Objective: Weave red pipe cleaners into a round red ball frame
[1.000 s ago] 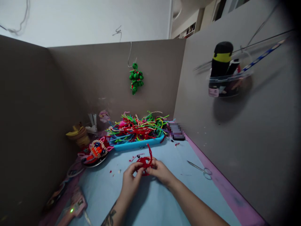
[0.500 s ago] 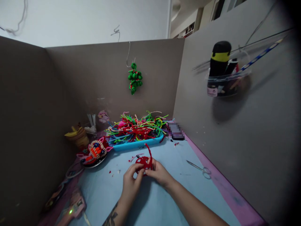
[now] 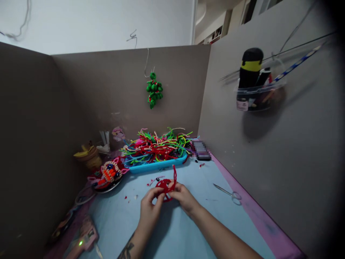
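One round red openwork piece (image 3: 163, 184) (cord-like) between fingers (image 3: 159, 200)

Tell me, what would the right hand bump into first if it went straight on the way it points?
The red cord piece first: the right hand already holds it. Just past that, perhaps the left hand; depth is hard to judge.

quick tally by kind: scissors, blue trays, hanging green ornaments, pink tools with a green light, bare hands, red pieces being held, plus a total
Scissors: 1
Blue tray: 1
Hanging green ornament: 1
Pink tool with a green light: 1
Left hand and right hand: 2
Red piece held: 1
Total: 7
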{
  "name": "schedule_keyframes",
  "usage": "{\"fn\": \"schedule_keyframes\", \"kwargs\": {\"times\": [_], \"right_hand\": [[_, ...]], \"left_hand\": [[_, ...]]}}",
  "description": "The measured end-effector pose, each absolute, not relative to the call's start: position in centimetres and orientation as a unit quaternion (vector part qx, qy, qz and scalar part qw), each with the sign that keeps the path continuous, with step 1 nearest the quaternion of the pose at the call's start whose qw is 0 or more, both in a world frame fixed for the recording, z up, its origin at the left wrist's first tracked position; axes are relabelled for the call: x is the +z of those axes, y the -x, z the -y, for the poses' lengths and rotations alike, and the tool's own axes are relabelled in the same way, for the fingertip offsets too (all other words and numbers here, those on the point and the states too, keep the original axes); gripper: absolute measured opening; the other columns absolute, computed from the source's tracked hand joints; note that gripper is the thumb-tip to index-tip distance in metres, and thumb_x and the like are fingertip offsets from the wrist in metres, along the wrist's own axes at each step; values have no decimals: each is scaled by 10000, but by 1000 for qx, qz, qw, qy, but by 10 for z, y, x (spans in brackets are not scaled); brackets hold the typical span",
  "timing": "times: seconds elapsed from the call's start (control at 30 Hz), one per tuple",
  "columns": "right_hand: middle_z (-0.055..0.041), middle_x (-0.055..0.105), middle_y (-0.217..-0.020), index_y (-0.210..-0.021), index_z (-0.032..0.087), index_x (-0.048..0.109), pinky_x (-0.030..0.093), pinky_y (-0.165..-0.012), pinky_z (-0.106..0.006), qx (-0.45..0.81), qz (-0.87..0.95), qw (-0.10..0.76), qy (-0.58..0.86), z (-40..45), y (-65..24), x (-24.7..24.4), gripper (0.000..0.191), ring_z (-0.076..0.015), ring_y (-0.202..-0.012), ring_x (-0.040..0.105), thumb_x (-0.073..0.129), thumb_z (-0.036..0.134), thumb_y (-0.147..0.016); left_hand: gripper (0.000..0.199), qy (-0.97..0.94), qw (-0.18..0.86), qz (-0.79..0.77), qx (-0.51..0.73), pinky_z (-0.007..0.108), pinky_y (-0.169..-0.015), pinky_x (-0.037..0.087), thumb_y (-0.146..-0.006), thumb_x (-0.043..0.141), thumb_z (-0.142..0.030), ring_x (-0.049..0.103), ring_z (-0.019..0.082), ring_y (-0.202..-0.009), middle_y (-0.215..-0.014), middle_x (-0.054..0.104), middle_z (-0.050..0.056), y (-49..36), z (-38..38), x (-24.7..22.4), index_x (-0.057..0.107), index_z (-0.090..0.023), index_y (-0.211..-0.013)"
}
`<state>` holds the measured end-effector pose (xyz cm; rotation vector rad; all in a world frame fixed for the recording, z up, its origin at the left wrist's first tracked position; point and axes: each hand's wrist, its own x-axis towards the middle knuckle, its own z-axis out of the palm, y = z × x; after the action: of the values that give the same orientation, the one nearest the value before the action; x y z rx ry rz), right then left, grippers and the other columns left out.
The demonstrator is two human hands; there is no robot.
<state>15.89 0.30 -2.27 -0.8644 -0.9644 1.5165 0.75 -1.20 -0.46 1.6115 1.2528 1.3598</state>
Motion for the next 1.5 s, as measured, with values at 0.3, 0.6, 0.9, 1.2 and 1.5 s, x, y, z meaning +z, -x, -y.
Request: {"fn": "schedule_keyframes", "kwargs": {"times": [0.3, 0.6, 0.9, 1.2, 1.5], "right_hand": [[-86, 657, -1156, -635, 191, 686, 348, -1045, -445, 604, 409, 567, 382, -6, -159, -25, 209, -312, -1165, 544, 731, 395, -635], [-96, 634, -1141, -673, 171, 701, 358, -1028, -449, 625, 334, 575, 408, -10, -167, -23, 236, -311, -1093, 565, 796, 322, -519], [-57, 710, -1018, -1012, 199, 678, 421, -973, -429, 701, 408, 481, 333, -1, -169, -17, 503, -260, -1020, 629, 859, 334, -561], [-31, 714, -955, -971, 182, 650, 486, -841, -333, 702, 427, 501, 271, -1, -158, -18, 535, -202, -894, 663, 908, 338, -529], [-20, 692, -885, -857, 203, 557, 485, -786, -349, 625, 444, 519, 379, -3, -162, -26, 462, -190, -800, 640, 817, 508, -626]], "left_hand": [[150, -608, 339, -490, 524, 322, -719, 548, -745, 661, -278, 683, 221, -764, -827, 740, 65, -7, 11, -2, 728, -179, -835], [136, -606, 337, -495, 524, 317, -719, 536, -740, 658, -268, 677, 217, -757, -822, 741, 61, -8, 13, -1, 734, -183, -814], [150, -616, 346, -489, 511, 327, -733, 543, -759, 645, -272, 689, 221, -772, -836, 745, 65, -5, 10, -7, 726, -175, -839], [138, -640, 324, -477, 508, 325, -729, 548, -758, 647, -261, 690, 219, -779, -836, 745, 64, -7, 10, -9, 732, -182, -833], [184, -587, 380, -500, 511, 327, -714, 546, -720, 678, -304, 687, 224, -753, -817, 749, 80, -6, 9, -5, 725, -163, -830]]}}
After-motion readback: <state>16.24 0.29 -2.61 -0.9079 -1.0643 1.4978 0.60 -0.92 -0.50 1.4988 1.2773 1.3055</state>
